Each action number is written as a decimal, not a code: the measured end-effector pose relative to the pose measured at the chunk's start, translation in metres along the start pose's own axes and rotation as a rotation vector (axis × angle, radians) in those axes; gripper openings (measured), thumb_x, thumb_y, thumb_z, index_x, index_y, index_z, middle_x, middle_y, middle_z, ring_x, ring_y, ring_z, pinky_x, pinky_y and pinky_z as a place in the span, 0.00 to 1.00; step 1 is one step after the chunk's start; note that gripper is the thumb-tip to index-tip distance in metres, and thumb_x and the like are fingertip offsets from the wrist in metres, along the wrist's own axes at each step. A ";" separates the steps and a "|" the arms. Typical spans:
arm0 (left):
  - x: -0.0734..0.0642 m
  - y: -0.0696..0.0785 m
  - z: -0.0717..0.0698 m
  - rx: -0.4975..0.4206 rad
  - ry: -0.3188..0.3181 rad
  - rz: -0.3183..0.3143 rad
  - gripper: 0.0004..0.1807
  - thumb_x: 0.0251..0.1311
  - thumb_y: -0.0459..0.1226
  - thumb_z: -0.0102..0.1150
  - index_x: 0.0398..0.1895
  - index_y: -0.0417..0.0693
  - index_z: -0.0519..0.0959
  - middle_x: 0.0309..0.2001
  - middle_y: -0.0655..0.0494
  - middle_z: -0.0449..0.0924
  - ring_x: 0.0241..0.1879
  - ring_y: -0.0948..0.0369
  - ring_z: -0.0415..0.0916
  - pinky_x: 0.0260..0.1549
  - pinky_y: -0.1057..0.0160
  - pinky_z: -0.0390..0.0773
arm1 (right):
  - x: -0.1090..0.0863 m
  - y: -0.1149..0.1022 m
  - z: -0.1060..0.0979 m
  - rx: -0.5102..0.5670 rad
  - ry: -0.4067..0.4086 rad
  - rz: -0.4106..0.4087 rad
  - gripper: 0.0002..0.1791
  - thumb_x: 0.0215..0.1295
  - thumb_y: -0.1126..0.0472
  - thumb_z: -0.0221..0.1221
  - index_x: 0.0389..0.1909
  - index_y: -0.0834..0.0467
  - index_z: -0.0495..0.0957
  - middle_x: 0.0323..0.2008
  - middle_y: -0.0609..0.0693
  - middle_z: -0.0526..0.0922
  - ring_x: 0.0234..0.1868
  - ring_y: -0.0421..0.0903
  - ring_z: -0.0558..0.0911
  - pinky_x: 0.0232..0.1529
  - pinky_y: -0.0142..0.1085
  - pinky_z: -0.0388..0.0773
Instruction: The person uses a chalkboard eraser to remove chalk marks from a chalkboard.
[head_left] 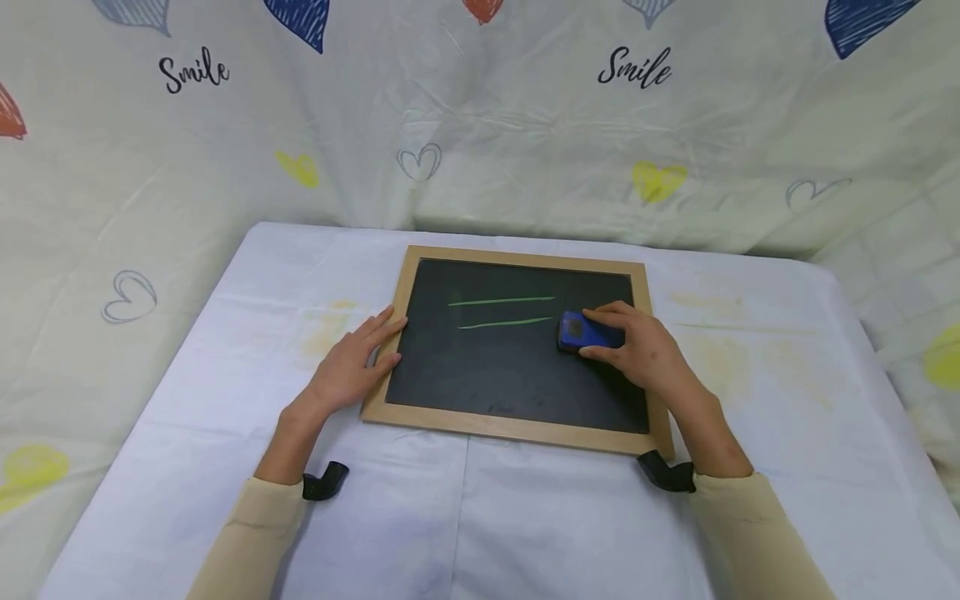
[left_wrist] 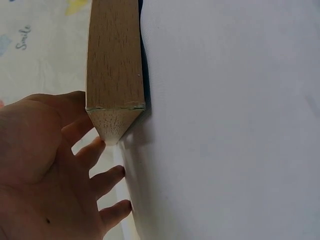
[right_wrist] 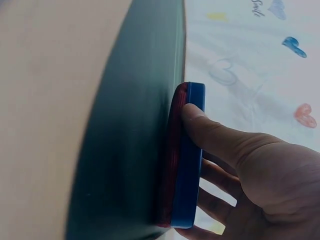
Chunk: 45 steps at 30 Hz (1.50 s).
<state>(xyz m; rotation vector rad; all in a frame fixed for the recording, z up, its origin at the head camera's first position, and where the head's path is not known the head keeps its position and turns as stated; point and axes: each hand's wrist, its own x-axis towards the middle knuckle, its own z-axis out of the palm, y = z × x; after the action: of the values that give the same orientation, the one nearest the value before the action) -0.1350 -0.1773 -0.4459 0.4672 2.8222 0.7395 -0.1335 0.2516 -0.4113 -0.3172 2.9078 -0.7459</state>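
Note:
A chalkboard (head_left: 480,375) in a light wooden frame lies on the table, two green chalk lines (head_left: 502,300) drawn across its upper half. My right hand (head_left: 641,346) grips a blue board eraser (head_left: 573,330) between thumb and fingers, at the right end of the lines. Seen from the right wrist, the eraser (right_wrist: 187,160) has a dark red pad facing the board surface (right_wrist: 125,130). My left hand (head_left: 352,367) rests with spread, fairly straight fingers on the left side of the frame. The left wrist view shows that hand (left_wrist: 55,160) beside the frame's corner (left_wrist: 115,60).
A white cloth (head_left: 405,508) covers the table, with faint yellowish stains to the left and right of the board. Behind it hangs a pale curtain (head_left: 525,125) printed with hearts and "Smile". Black wrist mounts (head_left: 325,482) stick out at both sleeves.

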 end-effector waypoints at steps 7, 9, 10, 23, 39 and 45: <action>-0.001 -0.002 0.000 -0.001 -0.002 0.003 0.34 0.77 0.43 0.56 0.82 0.52 0.61 0.85 0.48 0.49 0.83 0.41 0.51 0.78 0.29 0.48 | 0.015 -0.001 -0.001 0.010 -0.027 0.016 0.35 0.67 0.53 0.71 0.73 0.57 0.73 0.69 0.60 0.75 0.71 0.67 0.73 0.64 0.61 0.76; -0.001 -0.002 0.001 0.000 0.000 0.000 0.34 0.77 0.43 0.56 0.82 0.51 0.61 0.85 0.48 0.49 0.83 0.41 0.51 0.78 0.29 0.48 | 0.020 -0.002 0.000 0.009 -0.036 0.024 0.36 0.67 0.53 0.70 0.73 0.57 0.73 0.70 0.60 0.74 0.72 0.67 0.72 0.65 0.62 0.75; -0.001 -0.002 0.001 0.002 0.001 0.000 0.34 0.76 0.43 0.56 0.82 0.51 0.61 0.85 0.48 0.49 0.83 0.41 0.51 0.78 0.29 0.48 | 0.023 -0.002 0.000 0.008 -0.039 0.024 0.36 0.67 0.53 0.70 0.74 0.57 0.73 0.70 0.60 0.73 0.72 0.67 0.71 0.66 0.62 0.74; -0.006 0.003 0.001 0.000 0.024 0.005 0.33 0.76 0.42 0.57 0.81 0.50 0.63 0.84 0.46 0.52 0.82 0.38 0.52 0.77 0.28 0.51 | 0.035 -0.017 0.009 0.002 -0.041 -0.001 0.35 0.66 0.54 0.71 0.72 0.58 0.74 0.70 0.61 0.75 0.70 0.66 0.74 0.67 0.58 0.76; -0.002 0.003 0.002 -0.001 0.025 0.009 0.33 0.76 0.42 0.57 0.81 0.50 0.62 0.85 0.47 0.51 0.82 0.38 0.52 0.77 0.27 0.50 | 0.053 -0.068 0.035 0.029 -0.080 -0.021 0.36 0.65 0.53 0.72 0.73 0.53 0.74 0.71 0.55 0.76 0.72 0.61 0.74 0.72 0.57 0.73; -0.002 0.002 0.001 0.001 0.010 -0.004 0.34 0.77 0.43 0.56 0.82 0.51 0.61 0.85 0.48 0.50 0.83 0.39 0.49 0.78 0.29 0.48 | 0.058 -0.089 0.046 0.023 -0.077 -0.016 0.36 0.64 0.51 0.72 0.72 0.51 0.75 0.70 0.53 0.77 0.71 0.59 0.76 0.73 0.56 0.72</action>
<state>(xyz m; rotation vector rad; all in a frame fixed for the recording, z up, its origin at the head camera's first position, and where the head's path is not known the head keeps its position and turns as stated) -0.1323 -0.1762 -0.4455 0.4586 2.8325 0.7414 -0.1671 0.1411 -0.4118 -0.3595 2.8255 -0.7518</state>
